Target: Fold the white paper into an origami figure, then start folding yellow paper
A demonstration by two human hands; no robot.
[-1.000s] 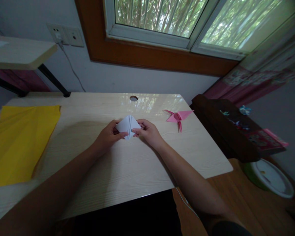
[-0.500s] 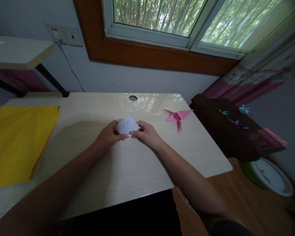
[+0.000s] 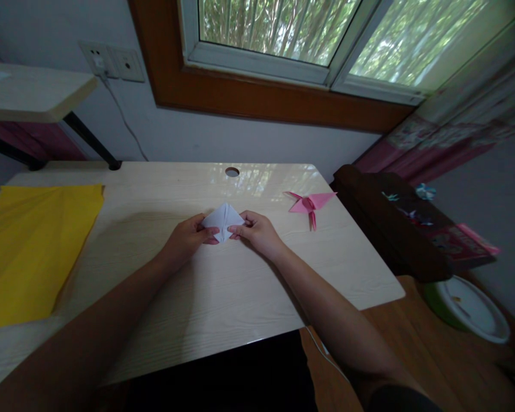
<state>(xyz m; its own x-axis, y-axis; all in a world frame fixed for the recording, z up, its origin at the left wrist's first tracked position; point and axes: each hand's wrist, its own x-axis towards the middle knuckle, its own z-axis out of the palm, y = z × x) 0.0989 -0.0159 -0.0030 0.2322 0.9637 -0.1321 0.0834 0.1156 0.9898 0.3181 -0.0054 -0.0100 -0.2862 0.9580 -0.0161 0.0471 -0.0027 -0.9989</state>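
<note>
A small white sheet of folded paper [image 3: 224, 217], diamond-shaped with a crease or slit down its middle, is held between my two hands above the desk. My left hand [image 3: 191, 236] grips its left side, the thumb lying across the front near the lower middle. On the right side, my right hand [image 3: 257, 232] pinches it, thumb in front and fingers behind. The fingers behind the paper are partly hidden. To the right on the desk lies a pink folded-paper figure [image 3: 309, 204] with pointed ends.
A large yellow paper sheet [image 3: 38, 252] covers the left of the pale wooden desk [image 3: 240, 292]. A round hole [image 3: 232, 171] sits near the back edge. A raised shelf [image 3: 34, 94] stands at the left rear. Dark furniture [image 3: 395, 223] and a basin [image 3: 472, 309] are on the right.
My left thumb has shifted slightly up and left on the folded paper, and more of the paper's lower point shows. My right hand has hardly moved.
</note>
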